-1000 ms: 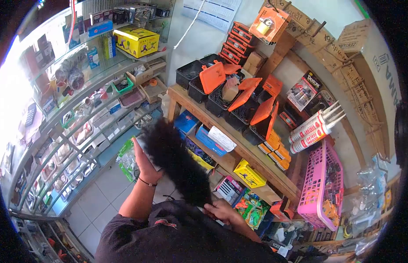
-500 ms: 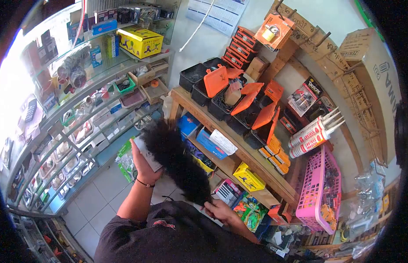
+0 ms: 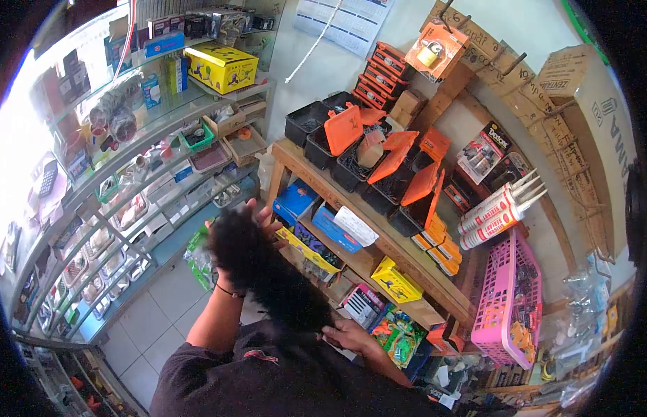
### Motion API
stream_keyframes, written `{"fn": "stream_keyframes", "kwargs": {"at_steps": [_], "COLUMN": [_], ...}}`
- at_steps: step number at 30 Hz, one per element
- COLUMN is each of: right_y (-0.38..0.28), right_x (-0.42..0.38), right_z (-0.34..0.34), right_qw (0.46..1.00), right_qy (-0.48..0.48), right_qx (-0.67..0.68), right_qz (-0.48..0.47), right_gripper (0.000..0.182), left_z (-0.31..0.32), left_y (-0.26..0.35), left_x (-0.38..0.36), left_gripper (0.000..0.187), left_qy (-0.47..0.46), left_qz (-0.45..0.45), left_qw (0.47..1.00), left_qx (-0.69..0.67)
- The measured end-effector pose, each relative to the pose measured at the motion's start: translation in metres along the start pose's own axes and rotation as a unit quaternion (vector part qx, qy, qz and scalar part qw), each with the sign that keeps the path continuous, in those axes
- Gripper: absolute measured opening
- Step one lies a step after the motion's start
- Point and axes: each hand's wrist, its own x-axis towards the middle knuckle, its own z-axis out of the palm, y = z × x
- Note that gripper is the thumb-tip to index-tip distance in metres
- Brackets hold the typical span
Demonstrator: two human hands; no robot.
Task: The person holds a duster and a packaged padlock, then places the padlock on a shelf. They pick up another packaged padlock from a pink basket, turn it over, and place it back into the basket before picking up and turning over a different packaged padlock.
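Note:
A black feather duster (image 3: 271,267) stretches from my chest up and left across the middle of the head view. My right hand (image 3: 346,336) is closed around its handle end. The duster's fluffy far end lies over my left hand (image 3: 266,224), hiding the palm. Only the left fingertips show past the right side of the feathers, with a bit of the hand at the left. The flat white box that this hand held half a second ago is hidden behind the feathers. A dark bracelet (image 3: 229,292) circles my left wrist.
A wooden shelf (image 3: 379,240) on the right bears black bins with orange lids (image 3: 343,129). A pink basket (image 3: 491,313) and sealant tubes (image 3: 496,221) stand nearby. Glass shelving (image 3: 163,118) with a metal-framed rack lines the left. A yellow box (image 3: 222,68) sits on it.
The duster's far end has shifted left and down over my left hand, covering the white box. My left hand has turned, its fingers now showing to the right. My right hand has barely moved.

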Motion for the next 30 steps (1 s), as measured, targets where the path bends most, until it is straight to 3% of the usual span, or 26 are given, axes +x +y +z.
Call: {"fn": "stream_keyframes", "kwargs": {"at_steps": [2, 3, 4, 6, 7, 9, 10, 11, 12, 14, 15, 18, 19, 21, 23, 24, 26, 27, 28, 30], "right_y": [0.005, -0.007, -0.016, -0.019, -0.018, -0.013, -0.006, -0.004, -0.005, -0.011, -0.012, -0.008, -0.001, 0.006, 0.003, -0.002, -0.013, 0.001, 0.012, 0.006], "right_x": [0.0, -0.005, -0.008, -0.011, -0.011, -0.007, -0.004, -0.003, -0.003, -0.006, -0.007, -0.006, -0.003, 0.0, 0.002, 0.0, -0.01, -0.003, -0.002, -0.008], "right_z": [0.003, 0.003, 0.003, -0.001, -0.002, -0.003, -0.001, 0.002, 0.002, 0.002, 0.001, 0.002, 0.005, 0.007, 0.007, 0.007, 0.01, 0.012, 0.012, 0.011], "right_qw": [0.996, 0.998, 0.999, 0.999, 0.999, 0.997, 1.0, 0.994, 0.994, 0.999, 0.999, 0.999, 0.998, 0.993, 0.985, 0.985, 0.995, 0.987, 0.986, 0.998], "right_qy": [0.019, 0.023, 0.027, -0.019, -0.02, -0.023, -0.003, 0.017, 0.017, -0.021, -0.02, -0.042, -0.028, -0.013, -0.043, -0.044, -0.01, -0.011, -0.008, -0.007], "right_qx": [0.076, 0.044, 0.012, -0.029, -0.048, -0.068, 0.01, 0.089, 0.089, -0.047, -0.047, -0.018, 0.046, 0.111, -0.165, -0.164, 0.094, 0.16, 0.164, 0.024], "right_qz": [0.037, 0.032, 0.027, 0.03, 0.001, -0.028, 0.019, 0.066, 0.066, 0.018, 0.017, 0.012, 0.029, 0.046, 0.005, 0.004, 0.037, 0.004, 0.004, 0.057], "right_gripper": [0.036, 0.036, 0.036, 0.038, 0.038, 0.037, 0.037, 0.038, 0.038, 0.035, 0.035, 0.034, 0.034, 0.034, 0.035, 0.035, 0.037, 0.037, 0.037, 0.037], "left_z": [0.023, 0.018, 0.012, -0.003, -0.009, 0.0, 0.008, 0.026, 0.026, 0.021, 0.01, 0.013, 0.022, 0.013, 0.003, 0.001, 0.011, 0.032, 0.043, 0.028], "left_y": [0.0, 0.0, 0.001, 0.002, 0.002, 0.003, 0.004, 0.003, 0.003, 0.002, 0.009, 0.009, 0.006, 0.01, 0.01, 0.009, 0.006, 0.003, 0.0, -0.004], "left_x": [0.004, 0.004, 0.0, -0.006, -0.006, -0.006, -0.006, 0.001, 0.0, -0.003, -0.007, -0.006, -0.007, -0.01, -0.011, -0.01, -0.006, 0.0, 0.005, 0.006], "left_gripper": [0.076, 0.079, 0.079, 0.077, 0.077, 0.078, 0.078, 0.085, 0.085, 0.086, 0.085, 0.085, 0.087, 0.087, 0.087, 0.087, 0.087, 0.087, 0.088, 0.085], "left_qy": [0.243, 0.256, 0.256, 0.102, 0.055, 0.069, 0.085, 0.248, 0.249, 0.129, 0.061, 0.022, 0.193, 0.139, 0.035, -0.013, 0.012, 0.116, 0.218, 0.219], "left_qz": [0.075, 0.08, 0.08, 0.005, 0.018, 0.019, 0.017, 0.073, 0.073, 0.067, 0.011, 0.015, 0.067, 0.04, 0.009, 0.007, 0.006, 0.026, 0.046, 0.046], "left_qw": [0.966, 0.962, 0.962, 0.994, 0.998, 0.997, 0.996, 0.966, 0.966, 0.989, 0.998, 1.0, 0.979, 0.989, 0.999, 0.999, 1.0, 0.991, 0.971, 0.971], "left_qx": [-0.042, -0.048, -0.048, 0.028, 0.014, 0.025, 0.036, -0.012, -0.012, -0.035, 0.034, -0.003, -0.015, 0.015, 0.006, -0.034, -0.023, -0.054, -0.085, -0.087]}}
